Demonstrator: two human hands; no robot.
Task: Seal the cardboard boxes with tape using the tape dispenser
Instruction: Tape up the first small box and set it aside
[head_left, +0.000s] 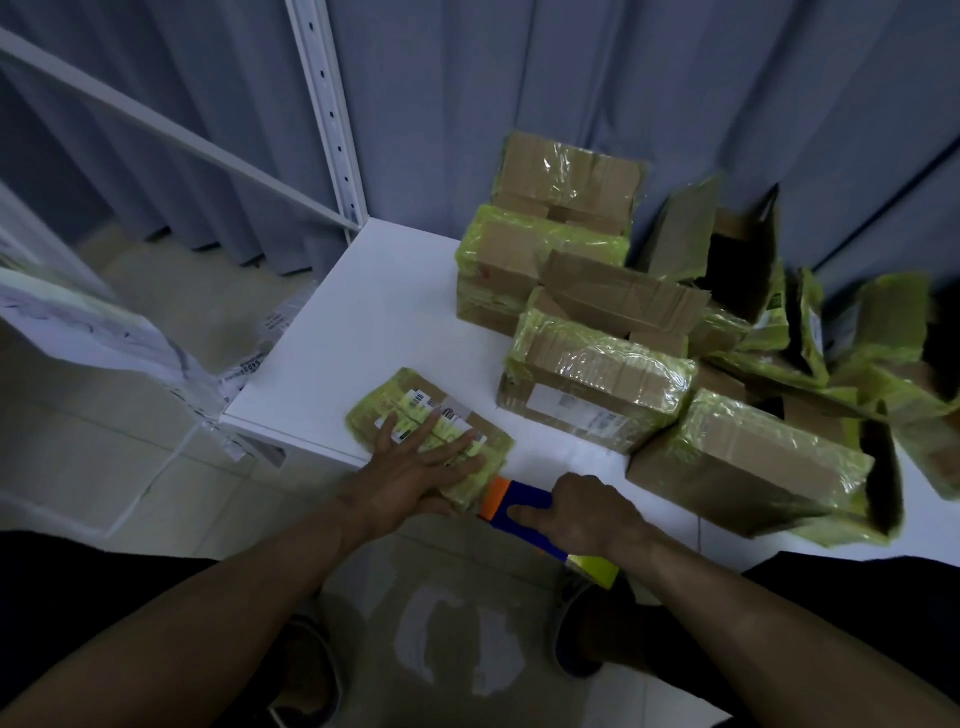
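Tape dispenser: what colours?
Blue body with an orange front end, on the tape dispenser gripped by the right hand; head view.

Noted on tape dispenser (521, 506): middle hidden under right hand (592, 512); I see only orange-blue front and yellow rear tip. Its fingers (569, 486) show knuckles only, tips curled out of sight. Near half of small box (415, 410) covered by left hand (415, 467); label print too small, I cannot read it. Inside of open box (748, 260) dark, contents unknown. At far right, wrapped boxes (893, 332) blurred, cut by frame edge. Right end of bench (384, 322) cut off. At left, papers (104, 332) blurred.
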